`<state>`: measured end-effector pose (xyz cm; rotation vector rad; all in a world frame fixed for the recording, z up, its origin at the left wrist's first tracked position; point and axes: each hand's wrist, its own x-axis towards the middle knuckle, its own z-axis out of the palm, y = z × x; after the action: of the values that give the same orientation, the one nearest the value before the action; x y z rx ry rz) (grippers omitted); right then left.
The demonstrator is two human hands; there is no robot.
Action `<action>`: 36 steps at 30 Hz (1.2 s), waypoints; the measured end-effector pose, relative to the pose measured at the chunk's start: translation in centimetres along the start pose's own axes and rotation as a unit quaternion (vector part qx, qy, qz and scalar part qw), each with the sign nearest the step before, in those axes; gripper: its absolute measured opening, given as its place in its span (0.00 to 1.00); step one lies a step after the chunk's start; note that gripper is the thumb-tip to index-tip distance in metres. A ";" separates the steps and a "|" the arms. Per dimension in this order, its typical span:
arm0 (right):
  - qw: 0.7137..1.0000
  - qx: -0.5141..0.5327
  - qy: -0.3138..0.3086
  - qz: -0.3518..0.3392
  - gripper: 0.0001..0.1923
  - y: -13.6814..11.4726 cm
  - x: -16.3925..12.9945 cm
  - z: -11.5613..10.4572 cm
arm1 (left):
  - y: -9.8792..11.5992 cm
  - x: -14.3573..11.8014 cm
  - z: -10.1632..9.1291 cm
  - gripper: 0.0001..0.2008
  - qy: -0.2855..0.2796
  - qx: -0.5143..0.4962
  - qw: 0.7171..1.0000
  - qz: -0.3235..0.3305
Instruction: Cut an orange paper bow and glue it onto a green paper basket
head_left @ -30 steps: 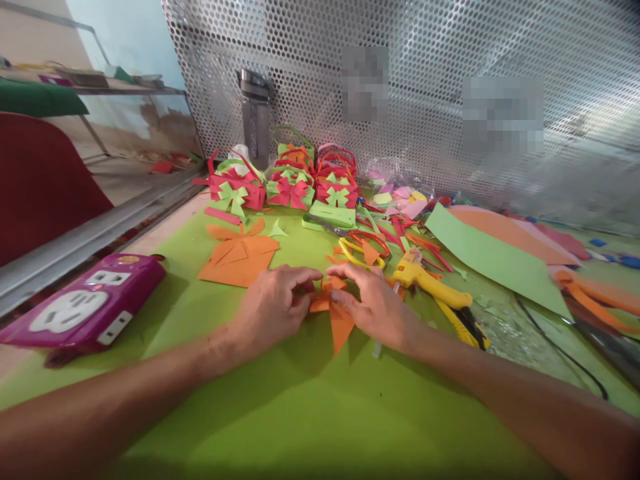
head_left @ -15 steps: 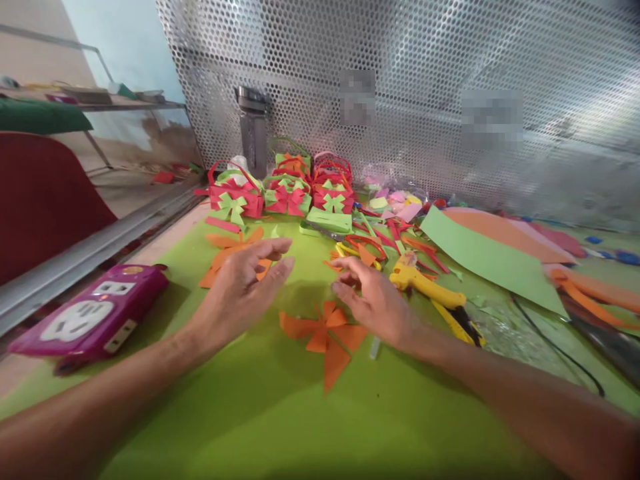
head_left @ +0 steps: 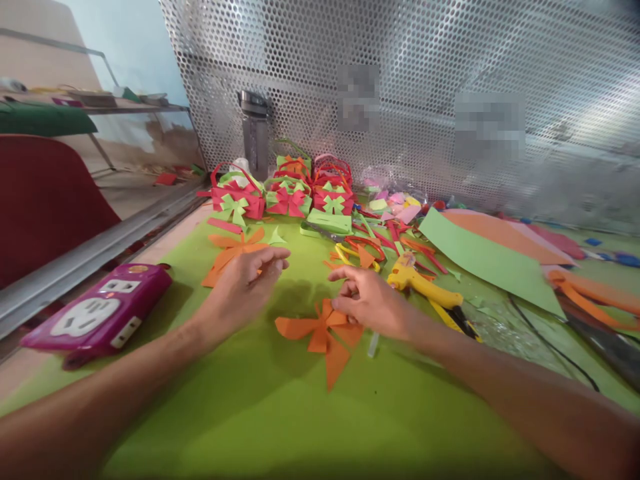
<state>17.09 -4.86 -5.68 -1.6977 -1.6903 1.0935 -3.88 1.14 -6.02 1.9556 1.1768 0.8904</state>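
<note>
On the green tabletop, an orange paper bow [head_left: 317, 340] with several pointed tails lies flat in front of me. My right hand [head_left: 373, 300] hovers at its upper right edge, index finger stretched and thumb low by the paper, with a gap between them. Whether the thumb touches the bow I cannot tell. Left of the bow, my left hand [head_left: 250, 283] hangs in the air with loosely bent fingers and nothing in it. Behind that hand lies a second orange paper cutout [head_left: 225, 257], partly covered by it.
Small red and green paper baskets [head_left: 287, 199] stand at the back beside a water bottle [head_left: 255, 137]. Scissors [head_left: 355, 250], a yellow glue gun [head_left: 425, 287] and paper scraps lie to the right, near green sheets [head_left: 485, 260]. A purple power strip [head_left: 100, 313] sits left.
My right hand has come down closer to the orange bow. My left hand has shifted slightly down, its thumb drawn nearer the fingers. The view has moved a little.
</note>
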 end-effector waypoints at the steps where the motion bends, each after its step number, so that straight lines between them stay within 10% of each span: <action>1: 1.000 0.024 0.007 -0.005 0.19 0.0 0.1 0.0 | 0.0 0.0 -0.1 0.20 0.004 -0.036 0.999 -0.021; 6: 0.986 0.146 0.078 -0.017 0.17 -0.5 0.3 -0.5 | 0.3 0.0 -0.2 0.18 -0.006 -0.299 0.942 -0.150; 13: 0.972 0.194 0.129 -0.032 0.14 -0.8 0.4 -0.7 | 0.7 -0.9 0.6 0.21 -0.164 -0.450 0.856 -0.196; 29: 0.976 0.176 0.130 -0.022 0.16 -0.7 0.4 -0.1 | 1.5 -2.0 2.0 0.32 -0.142 -0.324 0.918 -0.178; 36: 0.979 0.137 0.140 -0.047 0.15 -0.5 0.5 -0.1 | 1.7 -1.6 0.9 0.21 -0.126 -0.261 0.955 -0.065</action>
<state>16.80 -4.33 -5.28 -1.5007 -1.3609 0.9432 -2.94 -1.09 -5.47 1.4895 0.8084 0.7606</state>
